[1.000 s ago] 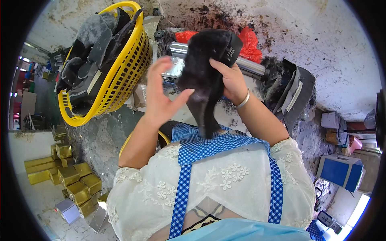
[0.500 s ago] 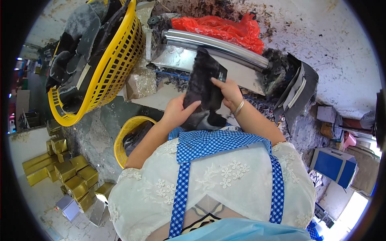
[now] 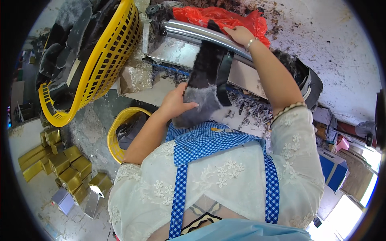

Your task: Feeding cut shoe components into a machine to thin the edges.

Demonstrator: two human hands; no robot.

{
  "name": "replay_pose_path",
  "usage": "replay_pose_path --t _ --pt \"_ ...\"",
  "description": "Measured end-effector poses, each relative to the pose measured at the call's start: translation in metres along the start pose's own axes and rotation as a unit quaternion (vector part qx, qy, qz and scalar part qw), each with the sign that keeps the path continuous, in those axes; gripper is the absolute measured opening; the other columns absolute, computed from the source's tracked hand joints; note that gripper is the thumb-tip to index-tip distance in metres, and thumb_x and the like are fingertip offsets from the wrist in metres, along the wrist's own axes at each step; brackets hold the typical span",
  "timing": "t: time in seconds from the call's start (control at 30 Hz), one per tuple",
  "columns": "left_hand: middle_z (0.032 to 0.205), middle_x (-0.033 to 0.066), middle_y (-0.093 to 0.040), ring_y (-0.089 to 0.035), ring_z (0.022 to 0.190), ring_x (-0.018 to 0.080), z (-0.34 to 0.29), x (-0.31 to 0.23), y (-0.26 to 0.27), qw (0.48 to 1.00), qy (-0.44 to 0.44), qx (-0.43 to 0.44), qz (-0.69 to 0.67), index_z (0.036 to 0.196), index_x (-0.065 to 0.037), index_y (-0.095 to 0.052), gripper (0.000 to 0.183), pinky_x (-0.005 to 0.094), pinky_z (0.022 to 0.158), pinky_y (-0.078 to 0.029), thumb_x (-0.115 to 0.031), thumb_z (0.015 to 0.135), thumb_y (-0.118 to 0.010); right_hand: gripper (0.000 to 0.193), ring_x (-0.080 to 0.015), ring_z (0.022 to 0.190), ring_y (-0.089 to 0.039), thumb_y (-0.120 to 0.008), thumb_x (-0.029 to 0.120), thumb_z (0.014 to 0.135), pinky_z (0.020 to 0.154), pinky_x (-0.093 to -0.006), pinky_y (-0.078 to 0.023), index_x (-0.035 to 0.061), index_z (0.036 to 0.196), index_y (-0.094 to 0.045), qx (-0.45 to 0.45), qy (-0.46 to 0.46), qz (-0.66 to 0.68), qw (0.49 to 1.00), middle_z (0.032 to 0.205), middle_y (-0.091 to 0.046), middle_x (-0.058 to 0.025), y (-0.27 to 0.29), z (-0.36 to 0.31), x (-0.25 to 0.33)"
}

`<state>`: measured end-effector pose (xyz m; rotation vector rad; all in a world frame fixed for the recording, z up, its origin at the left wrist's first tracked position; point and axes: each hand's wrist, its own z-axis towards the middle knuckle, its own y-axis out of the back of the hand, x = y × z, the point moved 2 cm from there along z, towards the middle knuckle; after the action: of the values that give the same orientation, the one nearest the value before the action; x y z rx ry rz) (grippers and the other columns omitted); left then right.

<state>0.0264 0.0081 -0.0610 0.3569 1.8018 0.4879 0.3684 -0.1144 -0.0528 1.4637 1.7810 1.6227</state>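
Observation:
A furry piece of sheet material [image 3: 201, 76], black at the far part and grey nearer me, runs up across the machine and beneath a shiny metal roller [image 3: 209, 36]. Its dark tip shows past the roller. A smooth black strip [image 3: 223, 76] lies along its right edge; whether they are joined I cannot tell. My left hand [image 3: 177, 102] is closed on the grey part's left edge, thumb on top and the other fingers mostly hidden. Beyond the roller, my right hand [image 3: 241, 36] has its index finger stretched toward the dark tip; contact between them is unclear.
A crumpled red plastic bag [image 3: 225, 15] lies behind the roller. To the left stand a large yellow basket [image 3: 108, 60] of dark furry pieces and a smaller yellow basket [image 3: 116, 148]. Gold boxes [image 3: 72, 172] are stacked lower left. Fluff covers the machine's right end [image 3: 287, 64].
The furry piece has gone from above my lap to under the roller, its grey part now showing. My right hand has left it and moved away from me, past the roller; my left still holds it.

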Motion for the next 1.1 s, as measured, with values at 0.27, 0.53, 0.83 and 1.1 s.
replay_pose_path --t 0.27,0.53,0.83,1.1 --pt "0.093 0.0255 -0.063 -0.061 0.083 0.0434 0.019 -0.009 0.01 0.983 -0.019 -0.182 0.006 0.117 -0.001 -0.046 0.041 0.0447 0.069 -0.049 -0.016 0.084 -0.064 0.042 -0.0342 0.083 -0.061 -0.057 0.038 0.087 0.072 -0.0381 -0.048 -0.0036 0.091 -0.065 -0.128 0.077 -0.132 0.98 0.089 -0.063 -0.0227 -0.016 0.056 0.02" --pt "0.08 0.0096 -0.054 -0.061 0.065 0.0315 0.083 -0.012 0.029 0.936 -0.144 -0.224 0.231 0.108 -0.01 -0.055 0.028 0.0427 0.053 -0.049 -0.027 0.086 -0.061 0.045 -0.0342 0.088 -0.063 -0.039 0.033 0.096 0.078 -0.0423 -0.051 -0.0015 0.086 -0.066 -0.204 0.109 -0.144 0.962 0.09 -0.065 -0.0204 0.007 0.086 0.066" --pt "0.083 0.007 -0.052 -0.058 0.069 0.0246 0.101 -0.017 0.023 0.879 -0.198 -0.328 0.284 0.099 -0.01 -0.057 0.029 0.0368 0.056 -0.048 -0.027 0.079 -0.068 0.035 -0.0341 0.085 -0.062 -0.04 0.031 0.097 0.071 -0.0432 -0.052 0.0026 0.095 -0.061 -0.284 0.235 -0.218 0.903 0.091 -0.063 -0.0177 0.075 0.087 0.124" --pt "0.091 0.0061 -0.058 -0.056 0.081 0.0215 0.085 -0.017 0.019 0.914 -0.199 -0.352 -0.031 0.092 -0.009 -0.059 0.016 0.0323 0.07 -0.044 -0.021 0.084 -0.065 0.02 -0.0298 0.068 -0.061 -0.064 0.023 0.084 0.057 -0.0364 -0.048 0.0029 0.081 -0.062 -0.321 0.499 -0.201 0.779 0.079 -0.063 -0.0138 0.126 -0.088 0.159"
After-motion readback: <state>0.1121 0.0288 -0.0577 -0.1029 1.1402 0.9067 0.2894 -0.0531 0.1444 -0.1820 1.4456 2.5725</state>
